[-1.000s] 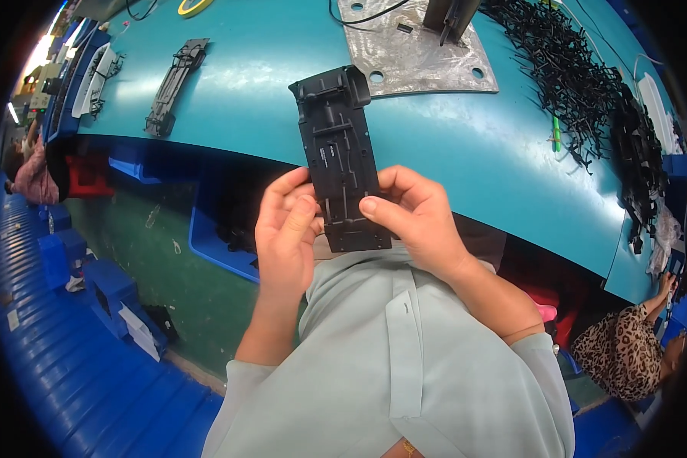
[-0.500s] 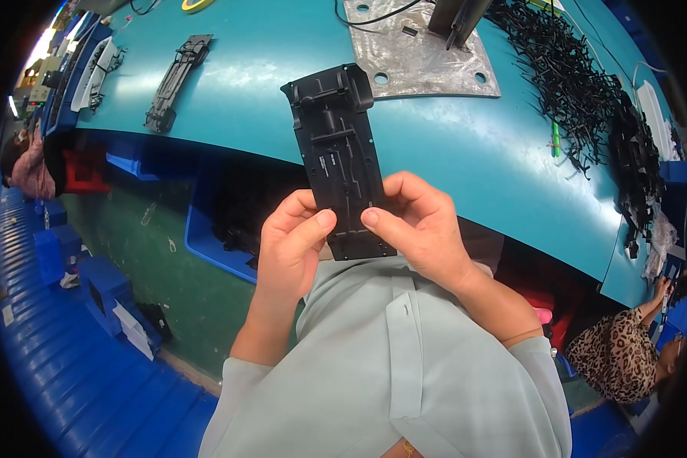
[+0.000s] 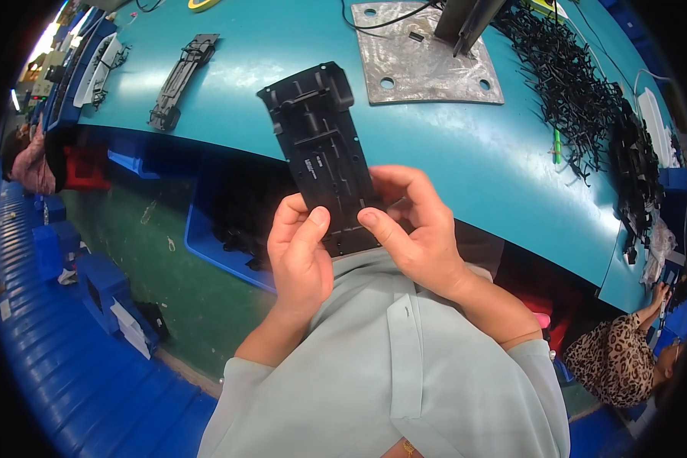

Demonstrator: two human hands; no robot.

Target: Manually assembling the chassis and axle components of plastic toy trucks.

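A flat black plastic chassis plate (image 3: 324,156), with raised ribs and arched ends, is held up in front of my body, tilted with its far end leaning left. My left hand (image 3: 301,248) grips its near left edge, thumb on the upper face. On the opposite edge my right hand (image 3: 420,229) does the same, its thumb lying on the plate and its fingers curled behind. The undersides of the fingers are hidden by the plate. A similar part, an assembled black chassis (image 3: 183,80), lies on the teal table (image 3: 252,99) at the far left.
A metal base plate (image 3: 427,69) with an upright post stands at the back. Piled at right are thin black plastic parts (image 3: 565,84), beside a green pen (image 3: 557,145). Below the table is a blue bin (image 3: 206,244). Other people sit at the far left and lower right.
The far end of the chassis plate has swung left and the plate leans more. My left hand has shifted slightly right and down. Both hands keep their hold.
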